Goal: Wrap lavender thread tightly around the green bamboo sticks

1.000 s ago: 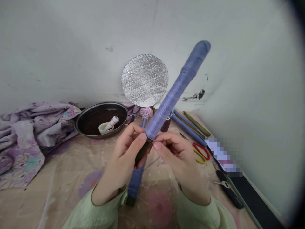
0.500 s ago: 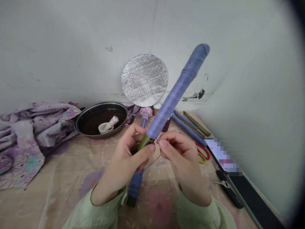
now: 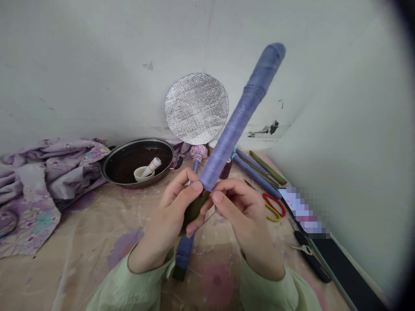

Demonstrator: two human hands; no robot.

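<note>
A green stick (image 3: pixel 236 121), wound with blue-purple thread over most of its length, slants up to the right in front of me. My left hand (image 3: pixel 168 216) is closed around its bare green lower end, thumb at the edge of the winding. Pinched at that same edge, my right hand (image 3: pixel 243 211) holds the thread (image 3: pixel 210 217), which also shows as a thin line below the fingers. Beneath my hands lies a thread-wrapped rod (image 3: pixel 184 252) with a dark end. Whether it joins the handle of the round silver disc (image 3: pixel 196 109) is hidden.
A black pan (image 3: pixel 139 185) with dark contents and a small white cup (image 3: pixel 142 173) stands at left, beside floral cloth (image 3: pixel 29 190). To the right are wrapped sticks (image 3: pixel 256 175), red-yellow scissors (image 3: pixel 274 207), a phone (image 3: pixel 301 209) and a key with a black holder (image 3: pixel 311 257).
The stick has turned in my left hand, and its upper end stands slightly higher. My left thumb has shifted up to the winding's edge. My right hand stays close, still pinching there.
</note>
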